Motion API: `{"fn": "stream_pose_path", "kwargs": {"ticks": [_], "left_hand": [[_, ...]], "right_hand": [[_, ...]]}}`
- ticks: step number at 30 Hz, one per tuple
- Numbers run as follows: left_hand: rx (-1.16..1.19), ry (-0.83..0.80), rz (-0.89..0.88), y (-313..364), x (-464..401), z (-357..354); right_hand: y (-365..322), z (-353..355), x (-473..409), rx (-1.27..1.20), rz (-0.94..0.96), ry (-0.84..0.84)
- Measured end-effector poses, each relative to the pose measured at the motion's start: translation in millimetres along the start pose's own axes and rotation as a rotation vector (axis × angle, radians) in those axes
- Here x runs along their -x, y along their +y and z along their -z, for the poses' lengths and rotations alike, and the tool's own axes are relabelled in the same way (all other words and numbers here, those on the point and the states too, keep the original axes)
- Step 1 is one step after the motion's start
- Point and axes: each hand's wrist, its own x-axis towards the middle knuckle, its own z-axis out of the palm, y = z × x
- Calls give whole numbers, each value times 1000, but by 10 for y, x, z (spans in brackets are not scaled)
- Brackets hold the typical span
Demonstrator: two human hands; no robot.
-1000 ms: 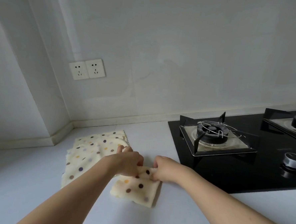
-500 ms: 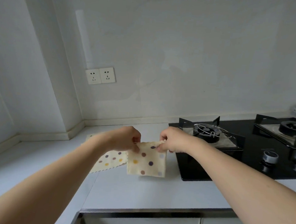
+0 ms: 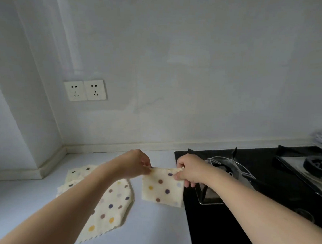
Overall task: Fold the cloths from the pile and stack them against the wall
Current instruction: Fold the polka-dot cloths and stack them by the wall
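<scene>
Both hands are working at one cloth: the left hand (image 3: 134, 166) is pinching the top left corner and the right hand (image 3: 190, 170) is pinching the top right corner of a small folded cream cloth with coloured polka dots (image 3: 162, 188), which is hanging as a flat square above the pale grey countertop (image 3: 28, 208). The hands are sitting apart, about the width of that square, so the top edge is pulled nearly straight between them.

Left of it and nearer the corner, the pile of unfolded cream dotted cloths (image 3: 111, 203) is lying spread on the counter, partly hidden under the left forearm. To the right, the black glass gas hob (image 3: 225, 229) is starting just beside the hanging cloth, and a pair of white wall sockets (image 3: 85, 89) is sitting on the far white wall (image 3: 197, 77).

Judging by the task, the fold looks finished and the placing is coming next. To do that well, I'd be keeping both pinches level so the layers are not sliding open, carrying the square toward the far wall, lowering the bottom edge first, and staying clear of the burner grate (image 3: 227, 167).
</scene>
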Motion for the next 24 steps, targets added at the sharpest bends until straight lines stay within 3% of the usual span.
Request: {"fn": "stream_pose_path", "kwargs": {"ticks": [6, 12, 18, 24], "left_hand": [[17, -15, -106, 824, -453, 996], [4, -44, -193, 1797, -803, 1248], [57, -108, -257, 3022, -1129, 1113], [79, -117, -337, 4547, -1469, 743]], "right_hand": [[-259, 1216, 250, -108, -134, 107], [19, 2089, 571, -102, -254, 208], [818, 2939, 1133, -44, -325, 272], [2007, 3879, 1724, 180, -368, 299]]}}
